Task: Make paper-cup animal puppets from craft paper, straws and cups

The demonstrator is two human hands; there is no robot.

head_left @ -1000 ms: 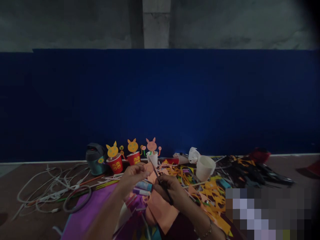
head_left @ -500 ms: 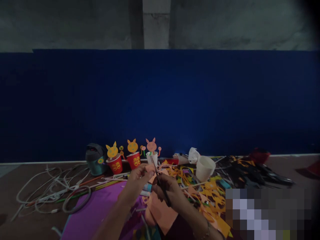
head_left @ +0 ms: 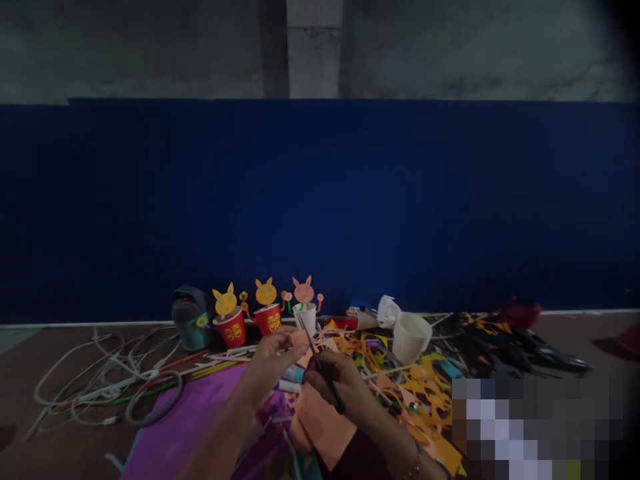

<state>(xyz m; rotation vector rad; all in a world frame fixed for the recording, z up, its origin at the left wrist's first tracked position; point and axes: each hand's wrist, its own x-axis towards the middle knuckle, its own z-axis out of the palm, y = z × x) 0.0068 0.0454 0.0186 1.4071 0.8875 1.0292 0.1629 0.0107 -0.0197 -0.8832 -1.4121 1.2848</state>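
Note:
Black scissors [head_left: 327, 377] are in my right hand [head_left: 345, 383], its fingers closed round the handles and the blades pointing up and to the left. My left hand [head_left: 273, 363] pinches a small piece of salmon-coloured paper [head_left: 299, 339] beside the blades. Whether the blades touch the paper, I cannot tell. Below my hands lies a larger salmon paper sheet [head_left: 327, 427]. A glue stick [head_left: 293, 375] rests between my wrists. Just beyond my hands stands a white paper cup [head_left: 306, 320] with a pink paper animal head in it.
Two red cups [head_left: 230, 330] with yellow and orange paper heads stand left of the white cup, near a dark teal container [head_left: 193, 320]. White cables [head_left: 115, 383] and purple paper [head_left: 185, 427] lie left. Orange scraps [head_left: 425, 390] and a white bucket-like cup [head_left: 411, 337] are on the right.
The scissors' blades have tilted slightly further left beside the small paper. Both hands stay in nearly the same place, and the view has shifted very slightly.

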